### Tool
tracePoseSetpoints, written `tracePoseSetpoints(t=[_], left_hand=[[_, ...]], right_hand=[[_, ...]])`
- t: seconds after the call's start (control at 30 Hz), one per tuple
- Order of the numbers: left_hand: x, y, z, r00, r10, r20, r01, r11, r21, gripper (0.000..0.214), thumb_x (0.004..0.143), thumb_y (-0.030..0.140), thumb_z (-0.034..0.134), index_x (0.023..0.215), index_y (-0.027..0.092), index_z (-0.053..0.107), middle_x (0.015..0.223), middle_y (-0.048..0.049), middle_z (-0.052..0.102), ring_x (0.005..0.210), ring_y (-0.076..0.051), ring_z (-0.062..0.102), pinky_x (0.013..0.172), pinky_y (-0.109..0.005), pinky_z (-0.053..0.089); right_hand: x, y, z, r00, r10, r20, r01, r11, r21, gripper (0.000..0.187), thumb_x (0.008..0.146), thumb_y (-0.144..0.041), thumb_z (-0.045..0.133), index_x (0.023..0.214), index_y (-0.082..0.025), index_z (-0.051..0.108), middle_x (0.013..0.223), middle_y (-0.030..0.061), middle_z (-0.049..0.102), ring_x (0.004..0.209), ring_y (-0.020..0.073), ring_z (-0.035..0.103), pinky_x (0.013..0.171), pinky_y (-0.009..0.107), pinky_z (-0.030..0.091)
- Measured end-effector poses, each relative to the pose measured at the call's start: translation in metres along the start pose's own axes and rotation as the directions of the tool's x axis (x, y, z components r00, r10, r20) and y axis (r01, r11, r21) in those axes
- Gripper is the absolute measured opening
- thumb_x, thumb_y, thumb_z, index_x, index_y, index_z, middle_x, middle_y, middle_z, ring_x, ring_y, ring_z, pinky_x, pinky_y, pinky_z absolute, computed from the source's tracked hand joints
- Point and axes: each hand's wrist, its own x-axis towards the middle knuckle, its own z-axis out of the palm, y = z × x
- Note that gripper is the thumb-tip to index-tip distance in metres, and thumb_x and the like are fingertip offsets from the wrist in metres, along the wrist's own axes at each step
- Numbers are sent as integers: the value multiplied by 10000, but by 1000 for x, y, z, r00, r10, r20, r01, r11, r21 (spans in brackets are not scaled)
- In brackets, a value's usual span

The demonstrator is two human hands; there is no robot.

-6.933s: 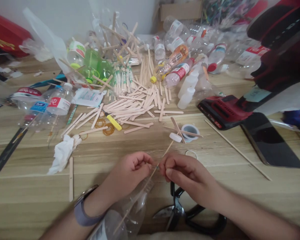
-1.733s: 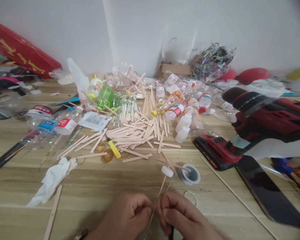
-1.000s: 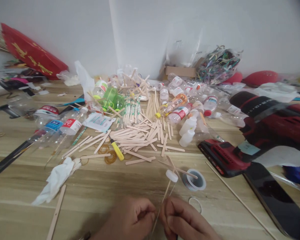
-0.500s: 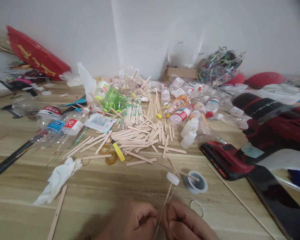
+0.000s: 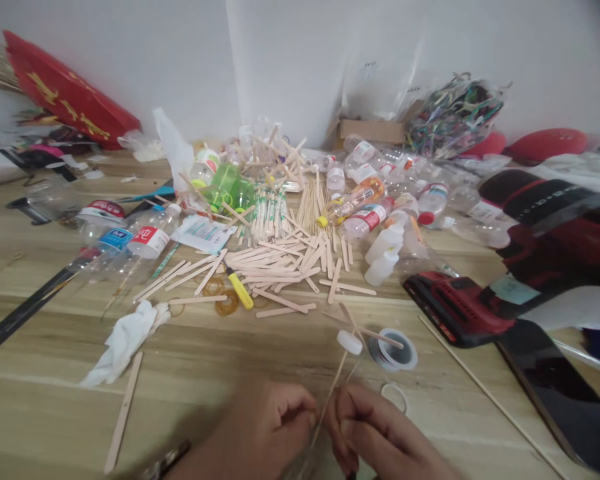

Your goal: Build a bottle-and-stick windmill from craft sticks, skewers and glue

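Note:
My left hand is closed in a pinch at a thin wooden stick that slants up between my two hands. Beside it, my right hand pinches a fine strand, which runs up alongside the stick; whether it is thread or wire I cannot tell. A white bottle cap sits on the stick's upper part. Above the cap, flat craft sticks cross in a propeller-like shape. Just behind it stands a spool, and a pale ring lies by my right hand.
Loose craft sticks and a yellow-handled screwdriver lie ahead. Plastic bottles crowd the back. At right are a red-black power drill, a dark phone and a long thin skewer. A crumpled white glove lies left.
The camera view has shifted slightly, and the tabletop things sit a little higher and further right. Both hands keep their pinch, with fingers slightly moved. More of my left wrist shows.

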Motion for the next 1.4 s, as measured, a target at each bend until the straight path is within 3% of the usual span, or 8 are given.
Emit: tracePoseSetpoints(t=[0.17,0.33,0.47,0.63,0.77,1.03,1.23,1.4], left_hand=[[-1,0,-6,1000,20,-22,-21,1000,-19,259,865,271,465,857,149,693,697,24,589,652,-123,498,583,-212,354],[-1,-5,-7,1000,-14,-15,13,998,-63,203,823,231,504,866,166,692,593,63,499,542,-99,409,491,-210,283],[-1,-5,-8,999,22,-30,-24,997,-73,213,790,172,518,902,181,698,544,86,440,496,-88,357,467,-210,249],[1,-4,-7,994,93,-54,-97,992,-81,225,856,174,472,902,185,693,670,51,592,566,-97,462,521,-207,332],[-3,-4,-5,990,103,-95,-107,994,-33,192,920,262,489,932,200,671,718,40,638,598,-113,511,543,-217,356],[-7,-3,-5,972,160,-173,-147,986,81,153,954,291,515,906,216,641,794,39,661,700,-132,568,655,-240,403],[-5,-4,-4,971,173,-164,-156,982,111,122,928,245,540,921,226,660,772,46,649,671,-128,548,677,-245,406],[-2,-6,-3,982,141,-124,-141,990,2,149,905,251,556,968,234,689,772,43,652,652,-122,546,615,-230,392]], right_hand=[[6,1,2,989,-113,-99,125,985,122,189,852,-295,546,689,-201,538,710,5,556,680,148,498,671,288,385],[7,2,0,951,-272,-144,255,959,-127,216,884,-251,531,674,-206,547,854,43,652,754,156,572,660,270,435],[3,3,-3,864,-478,-156,371,816,-442,209,897,-148,499,703,-209,548,934,41,655,804,137,625,683,245,472],[0,7,-1,739,-672,-40,500,588,-635,184,914,-77,480,827,-233,522,937,32,677,1159,155,606,850,219,497],[1,11,1,743,-668,-30,480,564,-672,143,941,-102,492,926,-237,537,1067,50,703,1126,129,643,854,189,510],[3,8,0,744,-661,-98,411,568,-713,178,947,-113,509,1013,-252,599,909,-12,735,781,88,694,686,154,514],[12,5,2,748,-653,-118,384,571,-725,121,929,-121,542,896,-215,612,728,-40,662,629,81,607,575,163,451],[16,2,5,732,-671,-112,401,559,-726,152,914,-87,540,842,-199,614,694,-38,640,625,82,593,571,168,430]])
